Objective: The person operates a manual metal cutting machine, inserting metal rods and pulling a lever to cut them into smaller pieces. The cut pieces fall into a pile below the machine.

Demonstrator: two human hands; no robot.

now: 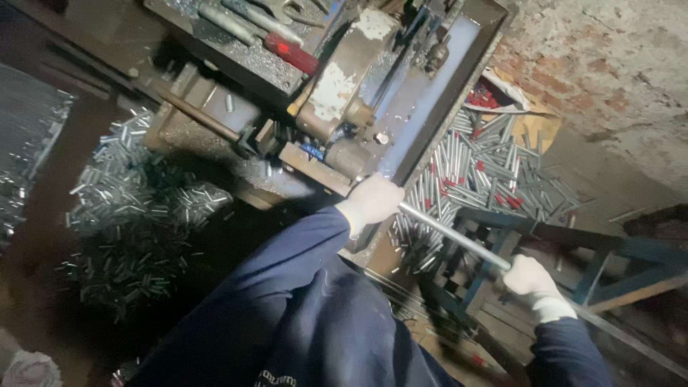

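Steel rod point(453, 238) spans the gap between your two gloved hands, its long axis running from the machine point(344, 93) at upper left down to the lower right, where it leaves the view past your right sleeve. Your left hand point(374, 201) is clamped around the rod's upper end, right at the machine's edge and much the nearer of the two to the cutter; your right hand point(530, 276) is closed on the rod farther down, over a blue frame point(609, 251). So the rod lies straight along the line joining your hands, its head end pointing into the machine.

Short cut pieces lie in a heap point(136, 215) on the floor to the left, and a second pile point(480, 165), some with red ends, lies to the right beside the brick wall point(595, 64).

Hidden: where the rod's tip meets the machine, which your left hand covers, so you cannot tell whether it is already fed in. Its far end is cut off by the frame edge. Dim light swallows the lower left, and the tools on top of the machine are hard to make out.
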